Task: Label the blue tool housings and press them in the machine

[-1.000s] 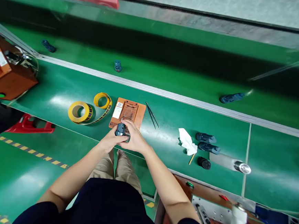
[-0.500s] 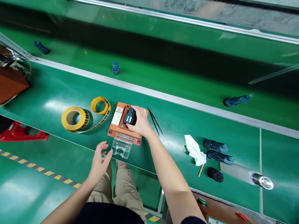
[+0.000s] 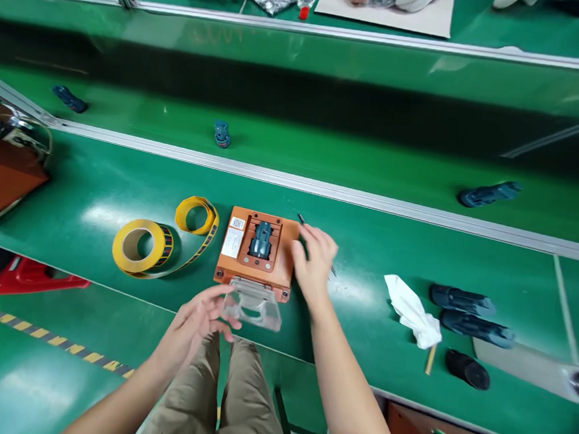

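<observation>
Tweezers (image 3: 301, 219) mostly behind right hand (image 3: 312, 263)

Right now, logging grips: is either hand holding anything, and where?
Left hand touches the clear cover's near left edge; right hand holds nothing.

On my left a yellow tape roll (image 3: 137, 247) is lying flat on the green bench (image 3: 96, 188), its loose strip curling toward the far side. A crumpled white cloth (image 3: 412, 311) is sitting to my right, with three dark parts (image 3: 472, 321) lying just beyond it. Further off, single dark pieces (image 3: 222, 133) are resting well apart along the far belt (image 3: 354, 162).
</observation>
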Tool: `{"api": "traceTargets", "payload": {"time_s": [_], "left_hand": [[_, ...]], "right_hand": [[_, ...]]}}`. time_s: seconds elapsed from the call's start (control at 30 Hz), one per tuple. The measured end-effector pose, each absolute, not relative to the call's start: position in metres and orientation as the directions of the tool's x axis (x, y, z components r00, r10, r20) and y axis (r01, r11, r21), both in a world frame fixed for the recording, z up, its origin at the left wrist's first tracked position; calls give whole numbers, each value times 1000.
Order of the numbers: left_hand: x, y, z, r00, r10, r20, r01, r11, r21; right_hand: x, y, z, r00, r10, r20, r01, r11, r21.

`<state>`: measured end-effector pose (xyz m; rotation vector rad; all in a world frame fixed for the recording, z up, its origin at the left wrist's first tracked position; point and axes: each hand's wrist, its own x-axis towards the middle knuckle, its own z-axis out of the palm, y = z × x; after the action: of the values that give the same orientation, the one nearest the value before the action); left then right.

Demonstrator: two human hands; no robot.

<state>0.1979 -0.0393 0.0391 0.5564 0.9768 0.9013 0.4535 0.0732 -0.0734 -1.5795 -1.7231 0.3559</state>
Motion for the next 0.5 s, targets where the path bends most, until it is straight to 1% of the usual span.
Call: {"api": "traceTargets", "payload": {"time_s": [0.03, 0.07, 0.1, 0.17, 0.23, 0.27, 0.3, 0.33, 0.37, 0.4, 0.43, 0.47, 0.5], "left_hand": [[200, -24, 42, 296, 835, -464, -403, 549, 732], [204, -8, 44, 325, 818, -475, -393, 574, 719], [208, 8, 44, 337, 800, -495, -368, 597, 713], [216, 36, 43, 322, 758, -567, -293, 649, 702], [223, 57, 38, 295, 708, -642, -202, 703, 682], [222, 63, 35, 289, 693, -661, -146, 714, 685], [219, 65, 31, 284, 701, -655, -76, 697, 713], [211, 65, 27, 266, 742, -615, 10, 636, 772], [198, 61, 23, 229, 811, -539, 123, 525, 842], [181, 54, 21, 174, 889, -424, 269, 371, 889], [160, 46, 18, 115, 956, -271, 435, 197, 878], [135, 36, 17, 72, 991, -110, 616, 43, 787], [109, 25, 16, 46, 999, 28, 769, -53, 637]], "right_hand": [[462, 68, -81, 194, 915, 353, 758, 89, -646], [471, 63, -89, 297, 880, 371, 776, 4, -631], [478, 58, -97, 359, 856, 373, 786, -61, -615], [488, 49, -113, 394, 841, 371, 809, -125, -575], [492, 44, -123, 397, 848, 352, 822, -158, -547], [492, 42, -125, 401, 850, 341, 823, -171, -542], [491, 41, -126, 406, 854, 326, 820, -183, -542], [491, 40, -126, 410, 858, 310, 816, -193, -544], [490, 40, -126, 412, 861, 297, 813, -200, -547], [490, 40, -126, 415, 864, 286, 809, -206, -550], [491, 41, -126, 419, 865, 276, 806, -214, -552], [491, 41, -126, 425, 865, 268, 803, -223, -553], [491, 42, -126, 432, 863, 263, 800, -232, -553]]}}
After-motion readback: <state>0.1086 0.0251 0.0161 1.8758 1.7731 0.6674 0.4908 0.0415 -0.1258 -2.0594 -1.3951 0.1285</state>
